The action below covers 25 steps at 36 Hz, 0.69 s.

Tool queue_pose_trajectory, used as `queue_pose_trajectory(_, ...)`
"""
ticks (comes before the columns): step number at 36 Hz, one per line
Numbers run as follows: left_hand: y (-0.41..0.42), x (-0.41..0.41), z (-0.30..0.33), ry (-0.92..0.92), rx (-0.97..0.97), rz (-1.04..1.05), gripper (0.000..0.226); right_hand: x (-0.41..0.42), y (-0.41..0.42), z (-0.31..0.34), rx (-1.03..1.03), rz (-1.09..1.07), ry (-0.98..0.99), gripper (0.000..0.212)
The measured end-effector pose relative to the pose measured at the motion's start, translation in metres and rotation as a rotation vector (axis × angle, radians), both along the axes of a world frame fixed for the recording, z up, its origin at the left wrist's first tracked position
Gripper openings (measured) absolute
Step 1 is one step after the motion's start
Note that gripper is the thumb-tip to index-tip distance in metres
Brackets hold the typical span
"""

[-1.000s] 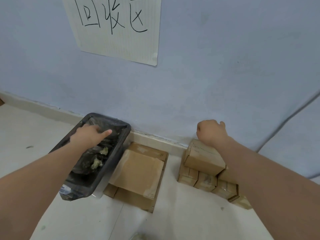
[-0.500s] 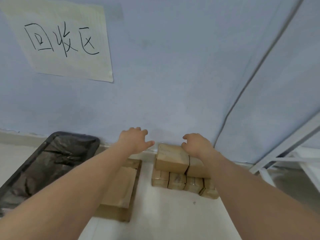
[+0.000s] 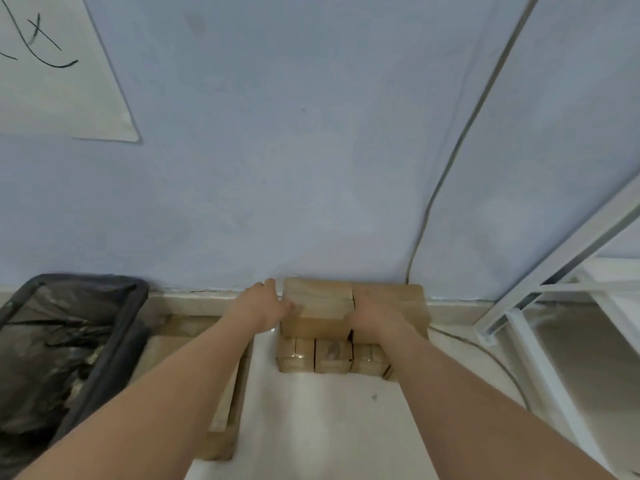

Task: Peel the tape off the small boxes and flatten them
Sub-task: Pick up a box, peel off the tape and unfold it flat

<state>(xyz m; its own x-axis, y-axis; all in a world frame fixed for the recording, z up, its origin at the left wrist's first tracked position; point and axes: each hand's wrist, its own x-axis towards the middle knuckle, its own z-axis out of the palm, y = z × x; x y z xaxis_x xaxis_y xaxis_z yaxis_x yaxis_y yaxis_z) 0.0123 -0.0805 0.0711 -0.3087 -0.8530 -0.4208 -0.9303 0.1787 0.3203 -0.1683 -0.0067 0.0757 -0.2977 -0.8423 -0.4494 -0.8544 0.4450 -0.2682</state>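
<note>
Both hands have closed in on the top-left box (image 3: 317, 306).
Left hand (image 3: 265, 308) and right hand (image 3: 372, 315) press its sides, grip spread; lift it level, clear of the stack.

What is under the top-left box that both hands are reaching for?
Under the top-left box sits a row of smaller taped boxes on the floor. The left hand and right hand flank it; the right forearm covers the row's right end.

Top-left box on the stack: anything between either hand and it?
Nothing visible. The left hand is at the left side of the top-left box, the right hand at its right front corner. Whether fingers have closed on it is hard to tell in the blur.
</note>
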Motion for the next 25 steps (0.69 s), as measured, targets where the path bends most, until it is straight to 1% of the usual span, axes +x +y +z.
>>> queue_pose_trajectory(2, 0.001, -0.005, -0.013, 0.046, 0.034, 0.037, 0.07, 0.001, -0.002, -0.013, 0.011, -0.004, -0.002, 0.042)
queue_pose_trajectory(5, 0.0, -0.014, -0.032, 0.12, 0.092, 0.078, 0.079, -0.001, -0.006, -0.03, -0.007, 0.01, 0.061, 0.054)
queue_pose_trajectory(7, -0.002, -0.021, -0.044, 0.22, 0.147, 0.124, 0.086, -0.003, -0.009, -0.039, -0.024, 0.012, 0.098, 0.056)
queue_pose_trajectory(8, -0.004, -0.023, -0.05, 0.271, 0.16, 0.145, 0.086, -0.003, -0.011, -0.043, -0.034, 0.005, 0.093, 0.056)
queue_pose_trajectory(10, -0.005, -0.027, -0.059, 0.311, 0.173, 0.18, 0.081, -0.001, -0.014, -0.049, -0.061, -0.021, 0.054, 0.056)
queue_pose_trajectory(12, -0.006, -0.029, -0.066, 0.337, 0.166, 0.224, 0.071, 0.001, -0.015, -0.052, -0.09, -0.05, 0.018, 0.053)
queue_pose_trajectory(14, -0.008, -0.029, -0.068, 0.403, 0.182, 0.289, 0.059, 0.003, -0.016, -0.053, -0.115, -0.087, -0.03, 0.048)
queue_pose_trajectory(17, -0.009, -0.027, -0.069, 0.502, 0.24, 0.396, 0.054, 0.008, -0.018, -0.053, -0.133, -0.145, -0.083, 0.045)
queue_pose_trajectory(20, -0.009, -0.023, -0.066, 0.589, 0.273, 0.489, 0.044, 0.013, -0.021, -0.054, -0.166, -0.249, -0.212, 0.035)
queue_pose_trajectory(22, -0.009, -0.019, -0.063, 0.653, 0.306, 0.56, 0.047, 0.015, -0.023, -0.055, -0.197, -0.337, -0.335, 0.032)
queue_pose_trajectory(23, -0.01, -0.016, -0.061, 0.68, 0.316, 0.602, 0.052, 0.017, -0.024, -0.054, -0.21, -0.376, -0.388, 0.03)
queue_pose_trajectory(25, -0.009, -0.009, -0.054, 0.723, 0.302, 0.672, 0.059, 0.021, -0.022, -0.046, -0.245, -0.448, -0.496, 0.019)
